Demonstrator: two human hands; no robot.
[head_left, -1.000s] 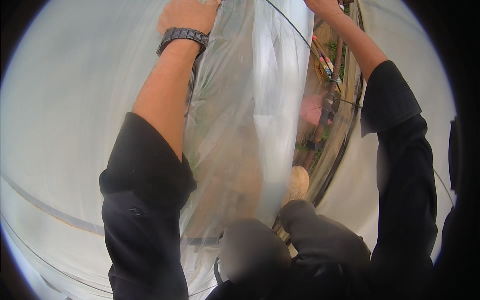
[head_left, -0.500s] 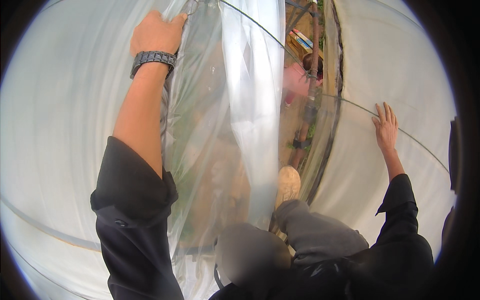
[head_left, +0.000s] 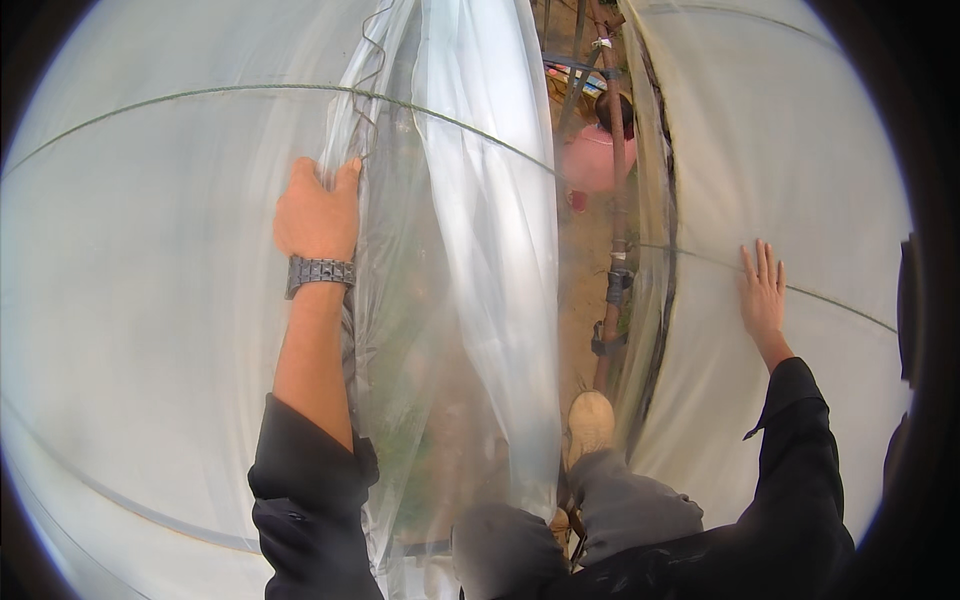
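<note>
My left hand (head_left: 318, 215), with a dark metal watch on its wrist, is closed at the edge of the left plastic sheet (head_left: 180, 220). A zigzag spring wire (head_left: 372, 60) runs along that edge and down to its thumb and fingertips, which pinch around it; the exact grip is partly hidden. Clear folded film (head_left: 485, 200) hangs just right of this hand. My right hand (head_left: 764, 295) lies flat on the right plastic sheet (head_left: 720, 390), fingers stretched, across a thin green rope (head_left: 840, 304).
Between the sheets is a gap with a rusty pipe (head_left: 613, 130) and dark clamps (head_left: 610, 340). Below, a person in a pink top (head_left: 600, 160) is on the ground. My shoe (head_left: 590, 425) rests in the gap. Another rope (head_left: 240, 89) crosses the left sheet.
My left hand has come back toward me along the sheet edge, and more of the zigzag wire shows beyond it. My right hand stays on the right sheet. The view has shifted.
</note>
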